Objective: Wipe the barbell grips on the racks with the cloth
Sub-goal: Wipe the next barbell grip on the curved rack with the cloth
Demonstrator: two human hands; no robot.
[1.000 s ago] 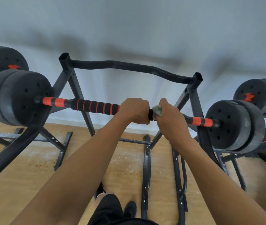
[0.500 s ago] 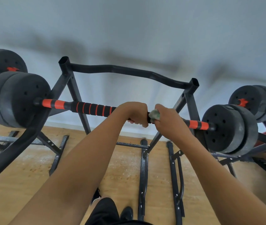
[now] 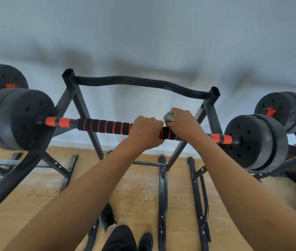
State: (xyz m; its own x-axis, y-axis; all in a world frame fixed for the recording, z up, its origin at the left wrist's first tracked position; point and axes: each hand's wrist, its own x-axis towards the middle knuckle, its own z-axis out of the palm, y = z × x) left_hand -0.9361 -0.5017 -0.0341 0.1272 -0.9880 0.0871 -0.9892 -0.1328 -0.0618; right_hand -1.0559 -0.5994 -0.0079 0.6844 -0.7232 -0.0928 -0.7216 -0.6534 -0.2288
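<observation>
- While the rack (image 3: 82,109) is loaded with the barbell (image 3: 64,122), the bar's foam grip (image 3: 105,126) is judged partly wiped; the stretch left of the fingers (image 3: 152,122) is left to do.
- The grip is clenched by the left hand (image 3: 146,132).
- The cloth (image 3: 168,117) is gripped by the right hand (image 3: 185,124), against the grip.

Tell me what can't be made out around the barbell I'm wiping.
Head view: most of the cloth is hidden inside the right hand; only a bunched bit shows.
Head view: the foam grip beneath the left hand is covered.
Head view: the second barbell at right is cut off by the frame edge.
</observation>
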